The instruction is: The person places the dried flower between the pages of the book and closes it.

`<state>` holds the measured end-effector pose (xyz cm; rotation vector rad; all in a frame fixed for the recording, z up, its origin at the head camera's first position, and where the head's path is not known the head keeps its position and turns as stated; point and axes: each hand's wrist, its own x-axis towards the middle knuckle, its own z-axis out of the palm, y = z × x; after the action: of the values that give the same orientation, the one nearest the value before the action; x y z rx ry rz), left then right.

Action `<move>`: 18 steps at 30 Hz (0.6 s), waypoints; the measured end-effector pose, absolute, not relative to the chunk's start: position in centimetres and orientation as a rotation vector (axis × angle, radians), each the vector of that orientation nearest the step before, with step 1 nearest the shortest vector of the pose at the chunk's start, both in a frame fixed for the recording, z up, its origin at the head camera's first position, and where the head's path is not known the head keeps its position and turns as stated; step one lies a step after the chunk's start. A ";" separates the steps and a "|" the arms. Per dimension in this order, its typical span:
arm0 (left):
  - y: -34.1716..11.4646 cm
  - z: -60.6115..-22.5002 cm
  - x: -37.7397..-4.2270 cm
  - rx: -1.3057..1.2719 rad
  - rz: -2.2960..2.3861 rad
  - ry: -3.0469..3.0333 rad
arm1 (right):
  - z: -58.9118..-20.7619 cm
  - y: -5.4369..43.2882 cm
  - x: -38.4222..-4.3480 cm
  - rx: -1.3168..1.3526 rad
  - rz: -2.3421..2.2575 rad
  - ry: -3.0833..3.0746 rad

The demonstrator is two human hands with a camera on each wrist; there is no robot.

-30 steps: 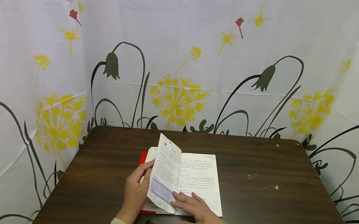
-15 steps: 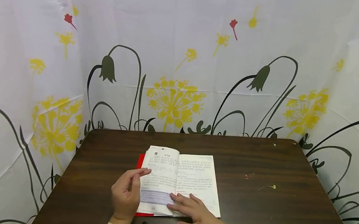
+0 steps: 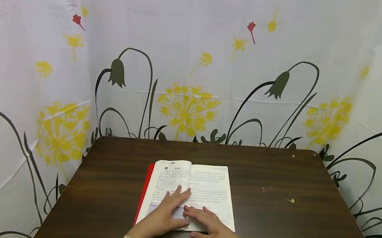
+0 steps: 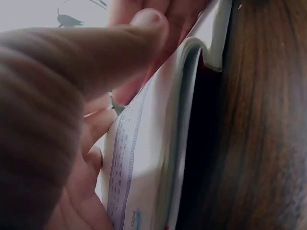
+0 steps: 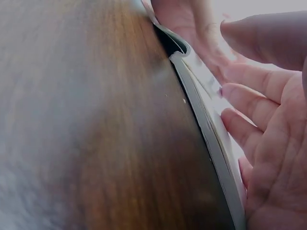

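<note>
An open book [image 3: 208, 181] with printed white pages and a red cover edge lies on the table in the head view. My left hand [image 3: 166, 215] rests across the left page near the spine, fingers extended and thumb pointing right. Beside it my right hand [image 3: 214, 230] lies on the lower part of the right page, its fingertips close to the left thumb. In the left wrist view the left thumb [image 4: 110, 50] stretches over the page edge. The right wrist view has the right fingers [image 5: 252, 100] extended along the right page stack.
The dark wood table [image 3: 289, 236] surrounds the book. A small yellow flower mark [image 3: 291, 200] and a reddish mark [image 3: 263, 189] appear to the right. A white curtain [image 3: 200, 19] with printed flowers hangs behind the table's far edge.
The lifted page has come down flat on the left side. My left hand left the page's outer edge and moved right onto the left page. The right hand has stayed nearly still.
</note>
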<state>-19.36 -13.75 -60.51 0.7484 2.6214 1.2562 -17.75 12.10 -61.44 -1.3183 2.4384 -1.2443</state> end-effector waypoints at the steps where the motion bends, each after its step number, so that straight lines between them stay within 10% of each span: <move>1: -13.8 -60.6 -19.3 0.759 1.242 2.632 | -61.4 12.1 -17.8 -1.319 -1.254 2.434; 11: -13.6 -60.8 -19.3 0.758 1.151 2.706 | -61.0 12.3 -17.8 -1.231 -1.302 2.414; 18: -13.6 -60.8 -19.2 0.730 1.120 2.695 | -60.8 14.6 -19.2 -0.573 -1.815 2.238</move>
<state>-19.21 -13.63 -60.84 0.7299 2.6948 1.1196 -19.23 14.62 -60.77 -0.5733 2.2382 -1.8148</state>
